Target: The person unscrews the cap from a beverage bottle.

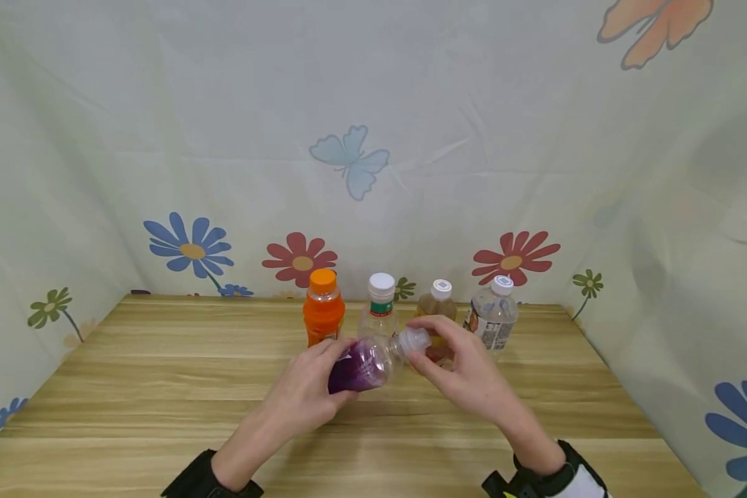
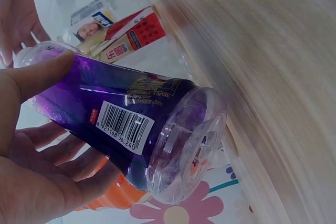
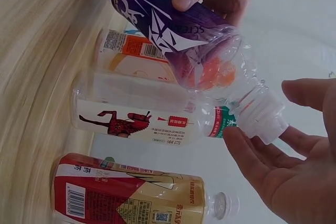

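Observation:
My left hand (image 1: 314, 380) grips a clear plastic drink bottle (image 1: 362, 365) with a purple label. The bottle is tilted well over, its neck towards the right and its base towards the left. In the left wrist view, thumb and fingers wrap the label near a white barcode. My right hand (image 1: 463, 370) is at the neck end, thumb and fingers around the whitish translucent cap (image 3: 265, 116). Contact of every finger with the cap is hard to make out. No liquid level shows clearly inside the bottle.
Behind the hands stand an orange bottle (image 1: 324, 311), a white-capped bottle with a green neck band (image 1: 382, 297), an amber bottle (image 1: 438, 301) and a clear labelled bottle (image 1: 493, 315). They stand on a wood-grain table (image 1: 180, 366) before a flowered cloth (image 1: 236, 138).

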Demonstrator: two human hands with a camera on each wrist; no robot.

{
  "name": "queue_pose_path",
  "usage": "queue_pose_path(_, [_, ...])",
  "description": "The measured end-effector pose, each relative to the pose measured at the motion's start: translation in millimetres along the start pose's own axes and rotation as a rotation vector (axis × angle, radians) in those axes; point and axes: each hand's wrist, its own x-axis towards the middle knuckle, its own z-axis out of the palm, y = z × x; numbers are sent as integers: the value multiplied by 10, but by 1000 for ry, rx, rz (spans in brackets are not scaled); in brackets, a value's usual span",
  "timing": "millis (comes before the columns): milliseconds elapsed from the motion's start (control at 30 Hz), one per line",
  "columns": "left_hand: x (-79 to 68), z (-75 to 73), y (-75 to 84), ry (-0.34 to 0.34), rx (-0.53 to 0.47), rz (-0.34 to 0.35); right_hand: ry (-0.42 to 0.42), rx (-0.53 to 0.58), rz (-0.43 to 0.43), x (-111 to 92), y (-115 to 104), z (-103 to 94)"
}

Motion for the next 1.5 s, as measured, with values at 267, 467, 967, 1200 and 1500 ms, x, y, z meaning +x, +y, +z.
queue_pose_path(267, [7, 8, -5, 3, 18, 18, 43, -43, 157, 6, -24, 18])
queue_pose_path(467, [3, 11, 0, 8, 39, 18, 43, -75, 244, 16, -23, 36])
queue_pose_path(967, [-2, 2, -6, 6, 44, -8, 4, -49, 146, 18, -4, 35])
queue_pose_path(1200, [-2, -4, -25, -10, 21, -16, 1, -62, 75, 9, 17, 47])
queue_pose_path(1500, [6, -22, -38, -31, -1, -19, 9, -33, 56, 8, 2, 55])
